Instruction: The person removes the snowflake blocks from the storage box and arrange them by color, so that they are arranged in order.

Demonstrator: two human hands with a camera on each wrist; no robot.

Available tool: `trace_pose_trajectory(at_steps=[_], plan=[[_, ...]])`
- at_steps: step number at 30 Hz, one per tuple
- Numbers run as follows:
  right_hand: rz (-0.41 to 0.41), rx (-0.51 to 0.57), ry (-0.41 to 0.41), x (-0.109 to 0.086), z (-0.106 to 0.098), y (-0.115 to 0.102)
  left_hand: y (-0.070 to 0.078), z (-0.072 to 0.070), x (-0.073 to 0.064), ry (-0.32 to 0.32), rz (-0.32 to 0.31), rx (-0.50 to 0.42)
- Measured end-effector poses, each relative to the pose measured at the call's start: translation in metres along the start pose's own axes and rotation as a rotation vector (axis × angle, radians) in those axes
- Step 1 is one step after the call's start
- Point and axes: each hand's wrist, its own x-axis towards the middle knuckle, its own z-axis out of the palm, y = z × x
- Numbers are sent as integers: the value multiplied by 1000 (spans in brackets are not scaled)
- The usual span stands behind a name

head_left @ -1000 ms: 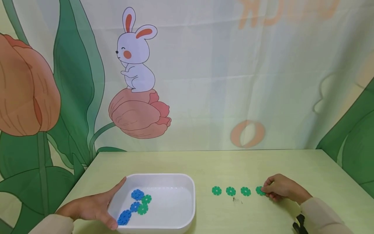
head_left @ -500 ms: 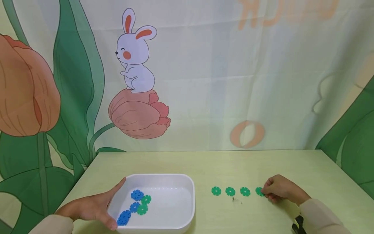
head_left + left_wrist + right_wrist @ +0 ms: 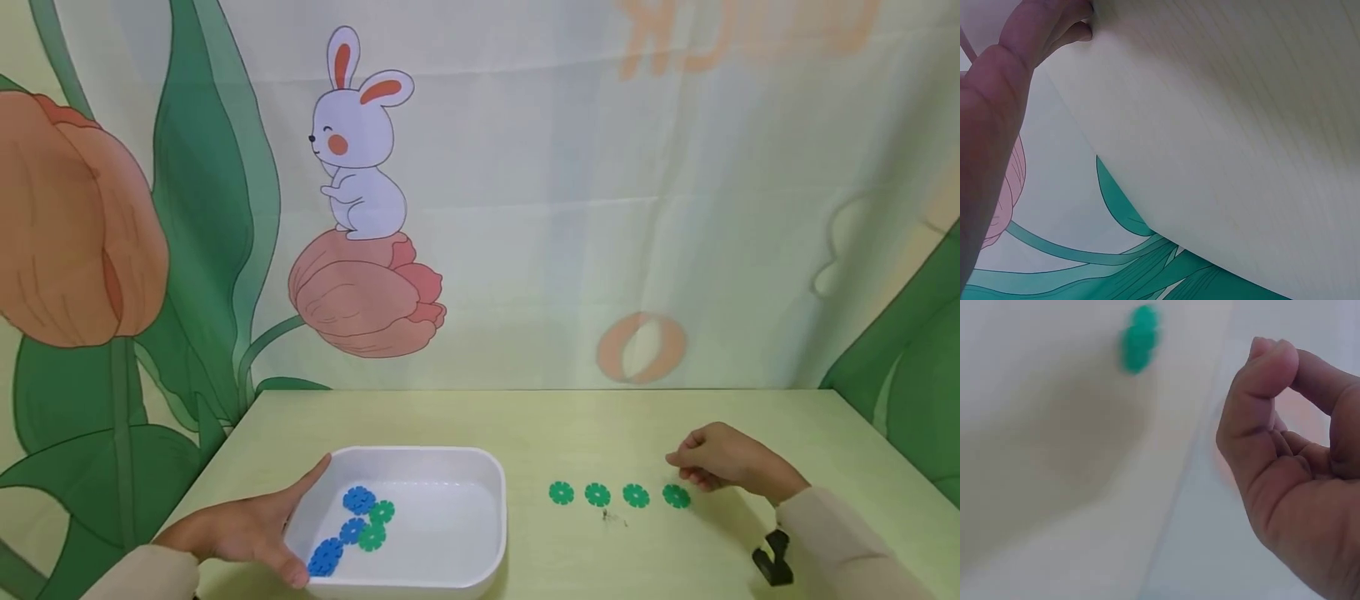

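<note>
The right hand (image 3: 723,458), curled with thumb meeting finger, hovers near the rightmost green disc (image 3: 677,497) of four rowed along the counter (image 3: 532,437), lower right. Fingers spread, the left hand (image 3: 247,529) touches the white tray (image 3: 446,525), lower left of centre. Orange lettering (image 3: 701,37), upper right, is cut off, uncertain to read.

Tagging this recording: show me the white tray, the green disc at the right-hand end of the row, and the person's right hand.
White tray (image 3: 442,529): head view, bare floor inside.
Green disc (image 3: 677,497): head view, its middle.
Right hand (image 3: 722,459): head view, back of the hand.
</note>
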Motion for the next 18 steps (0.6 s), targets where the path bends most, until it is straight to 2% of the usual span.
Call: trace_pose_trajectory(at_steps=[6,13,18], plan=[[-91,-22,-62,9,11,-48,1,0,-1,2,6,16],[-150,-12,-108,17,41,-105,2,3,-1,30,-35,13],[-197,11,-177,25,67,-136,1,3,-2,40,-42,12]])
